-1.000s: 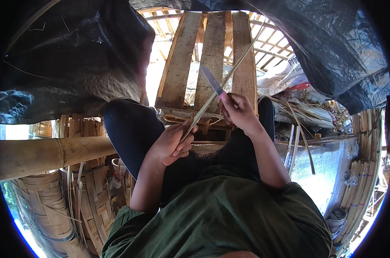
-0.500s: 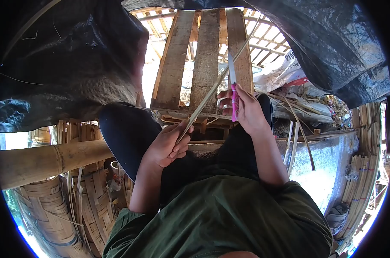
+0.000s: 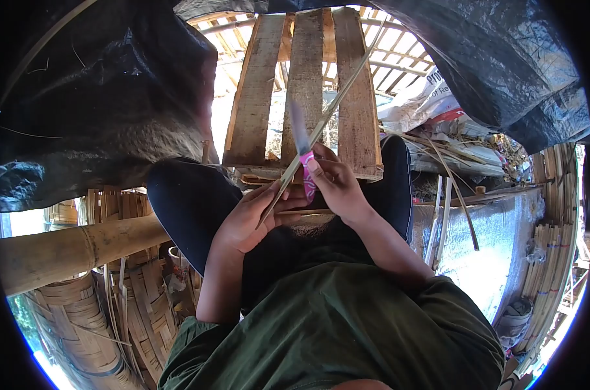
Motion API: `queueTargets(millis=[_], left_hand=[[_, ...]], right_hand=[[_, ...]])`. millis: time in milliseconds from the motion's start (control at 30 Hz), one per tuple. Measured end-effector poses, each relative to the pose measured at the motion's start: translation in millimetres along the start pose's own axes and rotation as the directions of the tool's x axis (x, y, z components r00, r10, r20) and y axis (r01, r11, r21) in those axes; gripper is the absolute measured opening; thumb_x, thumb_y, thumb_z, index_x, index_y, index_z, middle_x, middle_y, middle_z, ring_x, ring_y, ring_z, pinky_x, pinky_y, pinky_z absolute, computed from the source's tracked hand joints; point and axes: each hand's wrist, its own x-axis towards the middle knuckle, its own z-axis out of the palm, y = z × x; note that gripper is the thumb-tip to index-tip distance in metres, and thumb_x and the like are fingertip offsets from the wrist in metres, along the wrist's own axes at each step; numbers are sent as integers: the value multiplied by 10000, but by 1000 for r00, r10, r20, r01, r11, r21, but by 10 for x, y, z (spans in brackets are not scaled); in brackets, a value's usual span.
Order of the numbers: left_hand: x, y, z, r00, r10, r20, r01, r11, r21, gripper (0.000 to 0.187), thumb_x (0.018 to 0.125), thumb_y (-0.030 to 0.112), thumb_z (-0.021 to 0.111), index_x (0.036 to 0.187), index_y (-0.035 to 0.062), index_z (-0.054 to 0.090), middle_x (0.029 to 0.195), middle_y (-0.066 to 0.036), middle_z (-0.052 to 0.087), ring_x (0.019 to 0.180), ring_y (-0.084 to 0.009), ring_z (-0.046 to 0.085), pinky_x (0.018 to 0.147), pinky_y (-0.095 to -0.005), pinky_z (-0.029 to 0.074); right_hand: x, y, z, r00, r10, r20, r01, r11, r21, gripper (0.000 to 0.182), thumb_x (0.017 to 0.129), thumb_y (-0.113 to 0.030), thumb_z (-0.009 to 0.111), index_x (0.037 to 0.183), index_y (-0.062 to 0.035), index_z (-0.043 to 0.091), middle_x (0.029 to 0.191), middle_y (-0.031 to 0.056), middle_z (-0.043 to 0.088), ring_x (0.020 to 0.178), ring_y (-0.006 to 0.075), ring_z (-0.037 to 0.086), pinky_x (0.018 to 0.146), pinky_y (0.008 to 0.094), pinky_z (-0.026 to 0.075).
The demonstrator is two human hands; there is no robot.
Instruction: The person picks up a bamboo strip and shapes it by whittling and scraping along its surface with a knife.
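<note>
A long, thin bamboo strip slants up and right from my lap across the wooden slats. Near its lower end, my left hand is closed around it. My right hand grips a knife by its pink patterned handle. The blade points up and a little left, and overlaps the strip in this view. Both hands are close together above my lap, the knife handle just right of my left fingertips.
Ahead of my knees stands a slatted wooden rack. A thick bamboo pole lies at left above woven baskets. Black plastic sheeting hangs left. At right are a white sack and bundled bamboo sticks.
My right hand has moved left and down with the knife, bringing the blade across the strip. My left fingers have spread slightly toward the knife, with the strip still held.
</note>
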Motion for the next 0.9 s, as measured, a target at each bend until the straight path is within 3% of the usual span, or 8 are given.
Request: queueTargets(millis=[100,300,500,600,767,800,833,900], left_hand=[[-9,22,-2,991,20,130,-6,994,-108,279,1025,280,467,1065,31,586,1246,-201,592,1201,-306,574,975,-465,488],[4,-11,-64,995,46,84,-42,998,-44,273,1003,273,513,1045,21,609,1209,-197,606,1172,-336,583,979,-501,489],[-14,10,-17,998,19,67,-12,995,-95,287,1010,250,493,1119,3,589,1174,-156,629,1077,-304,637,878,-478,543],[-38,6,-43,1000,19,14,-18,998,-58,322,1016,236,479,1202,-13,565,1156,-141,640,1050,-275,648,854,-453,548],[3,-11,-25,999,-10,33,5,989,150,342,1021,246,486,1199,-30,580,1092,-138,661,1008,-234,658,819,-365,544],[7,-26,3,1000,-2,19,0,992,124,343,1023,253,491,1167,-43,589,1072,-156,658,943,-217,657,801,-340,542],[2,-28,9,999,-20,30,16,992,127,343,1023,253,491,1167,-43,589,1072,-156,658,943,-217,657,801,-340,542],[-6,-7,23,998,-5,63,-3,990,139,348,1026,254,488,1148,-57,585,1051,-180,649,879,-202,642,781,-328,536]], right_hand=[[-66,50,28,999,-5,-41,-4,972,-237,377,1001,-310,561,1054,41,688,1458,224,406,1377,284,375,1086,369,317],[-155,52,199,979,32,-201,-18,997,72,355,970,-342,607,962,-10,733,1424,244,439,1352,331,420,1071,395,349],[-258,3,318,945,36,-324,-36,999,6,354,951,-351,636,954,-13,741,1412,238,451,1311,324,459,1019,386,406],[-256,0,277,944,-51,-327,-5,986,-168,321,920,-329,681,950,-15,744,1392,236,472,1256,327,507,954,377,465],[-302,-46,100,979,-122,-163,73,958,-276,335,880,-327,718,892,8,731,1316,248,530,1184,366,546,952,395,471],[-315,-110,65,991,-57,-122,46,995,-91,335,879,-318,718,878,17,702,1275,256,549,1147,386,568,951,413,470],[-325,-56,-22,989,-49,-140,37,995,-93,335,879,-318,718,878,17,702,1275,256,549,1147,386,568,951,413,470],[-328,73,-283,951,-283,-124,190,852,-489,250,887,-234,705,898,14,676,1239,263,562,1099,384,598,895,401,505]])
